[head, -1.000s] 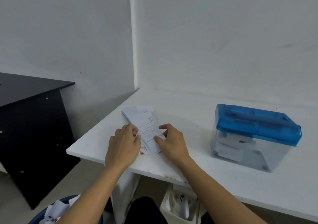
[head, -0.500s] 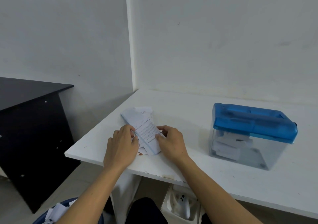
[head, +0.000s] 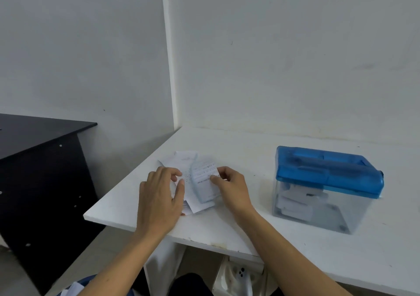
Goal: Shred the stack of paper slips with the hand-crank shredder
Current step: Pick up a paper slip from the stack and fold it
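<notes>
A loose stack of white printed paper slips (head: 181,161) lies near the left front corner of the white table (head: 250,150). My left hand (head: 159,195) rests on the stack's left side, its thumb pressing the paper. My right hand (head: 231,186) pinches one slip (head: 203,183) between thumb and fingers and lifts its right edge off the stack. The hand-crank shredder (head: 327,189), with a blue lid and a clear bin holding paper pieces, stands to the right, apart from both hands.
A black desk (head: 41,159) stands to the left, beyond a gap. White walls close the table's back and left corner. Under the table's front edge sits a white object (head: 238,275), and a blue bin with paper (head: 75,286) shows at the bottom.
My right hand has peeled one slip off the top of the stack and pulled it slightly right. My left hand stays on the stack.
</notes>
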The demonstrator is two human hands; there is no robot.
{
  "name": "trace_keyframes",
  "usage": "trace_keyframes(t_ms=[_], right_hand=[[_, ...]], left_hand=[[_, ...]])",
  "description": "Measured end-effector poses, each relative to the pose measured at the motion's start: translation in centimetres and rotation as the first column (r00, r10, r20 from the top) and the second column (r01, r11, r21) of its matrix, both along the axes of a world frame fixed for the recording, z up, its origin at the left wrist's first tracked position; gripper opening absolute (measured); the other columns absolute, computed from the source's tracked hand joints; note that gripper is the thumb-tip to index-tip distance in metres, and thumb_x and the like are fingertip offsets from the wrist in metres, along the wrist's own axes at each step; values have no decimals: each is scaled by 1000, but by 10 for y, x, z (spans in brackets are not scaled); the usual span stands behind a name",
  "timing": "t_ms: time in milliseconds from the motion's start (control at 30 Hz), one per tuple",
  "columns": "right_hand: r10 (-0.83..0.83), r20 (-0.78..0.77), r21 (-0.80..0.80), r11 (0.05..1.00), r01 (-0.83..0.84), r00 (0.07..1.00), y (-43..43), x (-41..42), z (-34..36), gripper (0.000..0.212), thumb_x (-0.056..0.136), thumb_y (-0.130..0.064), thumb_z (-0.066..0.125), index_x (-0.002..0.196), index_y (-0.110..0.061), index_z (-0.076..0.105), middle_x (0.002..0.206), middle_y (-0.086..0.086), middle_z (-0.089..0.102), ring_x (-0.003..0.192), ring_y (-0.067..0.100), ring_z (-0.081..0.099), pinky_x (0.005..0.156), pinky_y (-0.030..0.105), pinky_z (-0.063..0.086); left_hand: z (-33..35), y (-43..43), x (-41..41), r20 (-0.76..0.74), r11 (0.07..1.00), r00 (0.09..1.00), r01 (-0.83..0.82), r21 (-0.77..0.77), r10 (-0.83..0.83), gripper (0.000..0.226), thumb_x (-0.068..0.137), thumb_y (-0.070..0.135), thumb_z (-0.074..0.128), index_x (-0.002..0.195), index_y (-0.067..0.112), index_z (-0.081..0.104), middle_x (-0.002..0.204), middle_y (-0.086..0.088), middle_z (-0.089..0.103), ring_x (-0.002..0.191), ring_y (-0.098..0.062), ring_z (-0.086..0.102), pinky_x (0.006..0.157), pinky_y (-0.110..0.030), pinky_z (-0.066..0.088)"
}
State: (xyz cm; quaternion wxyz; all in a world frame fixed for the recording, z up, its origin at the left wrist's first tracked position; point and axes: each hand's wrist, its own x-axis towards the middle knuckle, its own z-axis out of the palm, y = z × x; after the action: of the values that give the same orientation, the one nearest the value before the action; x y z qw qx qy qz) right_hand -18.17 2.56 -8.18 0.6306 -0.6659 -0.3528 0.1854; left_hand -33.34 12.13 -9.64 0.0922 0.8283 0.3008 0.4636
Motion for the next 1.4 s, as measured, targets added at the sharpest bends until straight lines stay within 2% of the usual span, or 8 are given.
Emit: trace_keyframes(t_ms=[100,233,467,733,867,933,1167,1400], right_hand=[[31,-51,61,998,-28,998,-6,1,19,12,97,-17,61,99,-18,73,98,-1,74,93,16,67,68,18,50],[73,-54,146,987,-65,996,-20,6,50,13,96,-19,64,106,-18,73,102,0,75,96,18,68,78,28,55],[83,67,196,976,-95,994,-69,35,111,15,95,-20,68,108,-16,72,105,7,74,100,25,71,88,40,58],[-153,357,37,988,150,922,-158,97,155,16,98,-21,61,89,-20,74,87,4,75,76,13,60,70,31,52],[-237,449,-40,958,284,862,-195,121,161,18,99,-30,60,87,-24,72,82,-3,72,68,12,56,61,26,52],[-258,476,-75,941,331,841,-205,132,157,17,100,-30,60,92,-21,72,81,-6,70,61,9,54,50,12,44],[-162,498,-275,902,333,852,-211,150,119,21,101,-30,58,84,-20,68,78,-9,63,62,9,54,49,10,41],[-157,565,-280,887,367,810,-211,152,117,14,101,-33,57,98,-23,67,97,-12,63,83,13,61,57,10,46]], left_hand=[[26,-15,12,57,976,998,37,-214,-25,30,101,54,41,106,26,51,101,11,56,89,-10,52,73,-26,41],[75,-27,33,311,633,935,344,-694,-168,36,100,51,50,102,20,68,101,-3,69,85,-19,59,72,-32,46],[123,-58,76,484,587,782,618,-523,-393,17,98,30,64,114,29,71,106,8,75,102,-13,70,86,-35,60],[162,-116,157,446,596,713,699,-395,-541,21,98,35,63,119,33,64,109,14,69,102,-8,64,86,-28,59],[166,-139,194,428,494,642,765,-414,-636,8,97,31,65,104,35,64,109,11,70,103,-11,65,84,-32,61],[161,-142,208,384,465,627,770,-438,-677,10,97,25,66,100,35,65,105,13,71,100,-9,66,83,-30,61],[136,-137,219,86,540,647,695,-475,-758,25,90,9,73,103,29,66,104,14,72,93,-4,69,76,-12,54],[136,-128,215,-87,586,640,630,-510,-764,30,87,15,78,114,24,70,106,10,74,96,-6,69,91,-23,55]])
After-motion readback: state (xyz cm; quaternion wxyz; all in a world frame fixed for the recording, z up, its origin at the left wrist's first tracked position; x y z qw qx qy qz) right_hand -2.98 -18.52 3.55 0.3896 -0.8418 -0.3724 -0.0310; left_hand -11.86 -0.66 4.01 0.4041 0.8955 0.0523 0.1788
